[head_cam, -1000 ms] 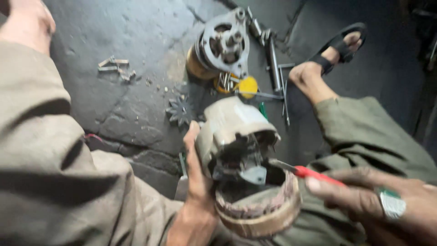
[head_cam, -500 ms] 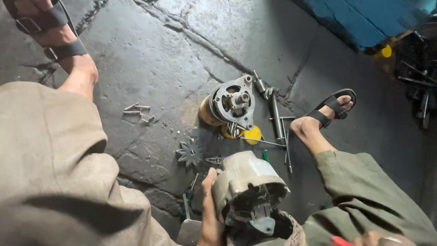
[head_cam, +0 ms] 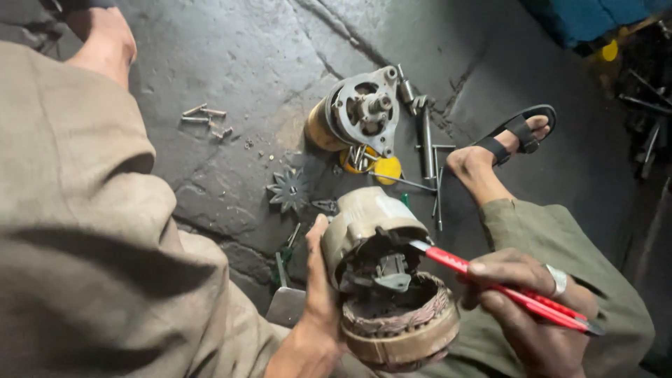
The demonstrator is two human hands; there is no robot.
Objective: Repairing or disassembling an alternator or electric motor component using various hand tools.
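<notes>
My left hand (head_cam: 318,294) grips a grimy alternator housing (head_cam: 367,227) with a copper-wound stator ring (head_cam: 402,329) hanging below it, held over my lap. My right hand (head_cam: 528,301) holds a red-handled tool (head_cam: 504,287), and its metal tip reaches into the open housing near a small grey part inside. A ring sits on one finger of that hand.
On the stone floor lie a second alternator end piece with a yellow body (head_cam: 357,115), a star-shaped fan disc (head_cam: 288,189), a few loose bolts (head_cam: 203,115), long rods and a yellow-handled tool (head_cam: 387,168). My sandalled foot (head_cam: 507,136) rests to the right.
The view dropped and steadied. My right hand came back into view from the lower right, bringing the red-handled tool's tip into the housing. The left hand keeps its grip.
</notes>
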